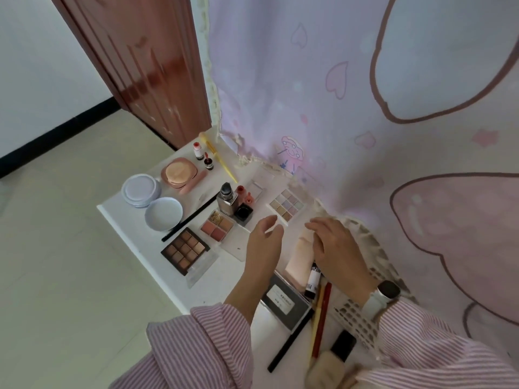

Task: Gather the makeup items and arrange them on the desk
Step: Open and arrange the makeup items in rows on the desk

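Observation:
Makeup lies spread over a white desk (146, 242). A brown eyeshadow palette (184, 249), a pink four-pan palette (216, 227) and a pastel palette (286, 204) lie open. A foundation bottle (227, 199) stands mid-desk. My left hand (264, 245) hovers above the desk with relaxed fingers, holding nothing. My right hand (334, 248) hovers over a pale pink tube (300, 262) with fingers loosely bent; whether it touches the tube is unclear. A black-and-white tube (312, 282), red and yellow pencils (320, 321) and a fluffy brush (331, 366) lie near me.
Two round blue compacts (151, 197) and a peach cushion compact (178, 173) sit at the desk's left. A white perforated basket (362, 313) stands under my right wrist. A pink curtain (365, 108) hangs right behind the desk. A brown door (134, 60) and tiled floor are left.

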The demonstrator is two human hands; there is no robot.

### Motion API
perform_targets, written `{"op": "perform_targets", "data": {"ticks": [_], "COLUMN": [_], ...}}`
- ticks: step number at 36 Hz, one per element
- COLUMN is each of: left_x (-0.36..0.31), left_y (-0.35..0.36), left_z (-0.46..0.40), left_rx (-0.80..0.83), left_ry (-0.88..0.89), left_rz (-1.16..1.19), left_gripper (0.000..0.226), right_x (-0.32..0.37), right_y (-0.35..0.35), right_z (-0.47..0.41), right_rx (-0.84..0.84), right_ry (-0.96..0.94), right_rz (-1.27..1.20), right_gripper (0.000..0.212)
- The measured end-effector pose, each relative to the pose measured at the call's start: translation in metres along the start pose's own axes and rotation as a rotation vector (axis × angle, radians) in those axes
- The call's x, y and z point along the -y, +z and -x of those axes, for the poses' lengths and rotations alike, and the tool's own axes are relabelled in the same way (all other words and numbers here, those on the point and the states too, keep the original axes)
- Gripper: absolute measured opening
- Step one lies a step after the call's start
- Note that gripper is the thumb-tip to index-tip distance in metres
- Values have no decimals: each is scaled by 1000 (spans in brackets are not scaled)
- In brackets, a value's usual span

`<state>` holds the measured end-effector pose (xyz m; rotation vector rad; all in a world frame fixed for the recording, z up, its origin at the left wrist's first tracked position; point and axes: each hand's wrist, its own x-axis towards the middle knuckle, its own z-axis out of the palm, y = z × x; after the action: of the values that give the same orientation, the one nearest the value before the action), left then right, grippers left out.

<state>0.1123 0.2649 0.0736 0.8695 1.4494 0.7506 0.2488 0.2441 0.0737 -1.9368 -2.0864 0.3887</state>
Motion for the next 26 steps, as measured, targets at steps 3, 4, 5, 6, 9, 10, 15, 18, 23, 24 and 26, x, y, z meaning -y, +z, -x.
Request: {"op": "perform_targets", "data": {"ticks": [3,4,5,6,9,10,15,18,23,24,26], "left_x": [13,20,27,35,63,72,95,98,102,103,104], "left_y": [-10,-13,-16,-19,-28,-31,-45,-52,-59,-60,-62], "left_z": [25,34,41,45,60,64,79,84,89,90,92], "left_rx": [-41,-60,-81,-102,-154,-164,-183,-191,-194,-184,-152], "left_ry": [98,118,142,172,274,288,284,265,137,112,85], "left_rz": [-157,-207,-247,-288,-446,-486,-527,-527,-439,-410,-369], "left_gripper": [30,30,29,29,29,29,32,32,31,31,31], "right_x": [3,6,9,13,26,29,37,41,45,45,45], "right_y": [9,13,17,21,36,42,65,72,73,73,71], "right_z": [26,37,45,51,72,77,89,91,89,89,89], "right_rx": [-56,-27,1,29,109,136,224,205,183,186,186], "right_ry": [-75,-105,-132,-151,-183,-182,-110,-91,-74,-77,-80], "right_rz": [9,26,47,72,193,230,359,383,384,388,378], "right_gripper": [24,27,30,32,42,47,68,60,61,64,66]}}
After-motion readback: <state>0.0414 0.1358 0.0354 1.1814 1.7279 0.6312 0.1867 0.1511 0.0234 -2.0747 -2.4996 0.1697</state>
